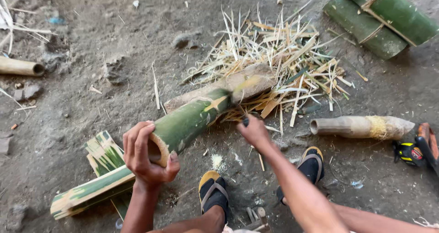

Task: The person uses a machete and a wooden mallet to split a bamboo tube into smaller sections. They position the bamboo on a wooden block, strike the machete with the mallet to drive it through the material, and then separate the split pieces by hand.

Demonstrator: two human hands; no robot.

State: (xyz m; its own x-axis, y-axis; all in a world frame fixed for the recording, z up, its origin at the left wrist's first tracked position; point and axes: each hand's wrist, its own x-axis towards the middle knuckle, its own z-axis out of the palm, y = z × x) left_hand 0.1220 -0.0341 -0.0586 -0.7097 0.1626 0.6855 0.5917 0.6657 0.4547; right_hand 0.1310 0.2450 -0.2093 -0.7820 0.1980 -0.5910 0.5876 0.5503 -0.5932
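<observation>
The tool in the right hand (254,130) is hard to make out: only a dark handle end shows above the closed fist, and the blade is a yellowish blur (247,83) over the far end of the green bamboo tube (190,119), probably a chopping knife. The tube's far end is partly hidden by that blur and rests on a pale log (219,90) lying on the dirt floor (91,41). The left hand (147,156) wraps the tube's near, open end, fingers curled over the rim and thumb below. The tube is glossy green with a pale shaved patch. Split bamboo slats (93,182) lie beside the left hand; a heap of shavings (283,55) lies beyond the log.
</observation>
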